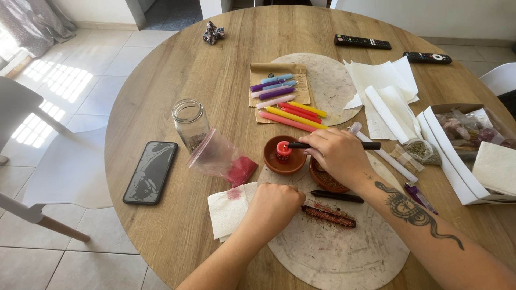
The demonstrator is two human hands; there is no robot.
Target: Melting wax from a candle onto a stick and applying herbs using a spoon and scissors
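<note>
Right hand (pixel 337 153) gripping black candle (pixel 333 145), lying level, tip pointing left at flame, left hand (pixel 273 207) fisted.

The right hand (pixel 337 153) covers the middle of the black candle (pixel 333 145) and much of the clay bowl (pixel 325 182) beneath it — the bowl's contents barely show. The left hand (pixel 275 205) is curled, its fingertips hidden. The open box (pixel 457 161) and white chair (pixel 501 78) run off the right edge — the box's wrapped contents are too blurred to identify.
</note>
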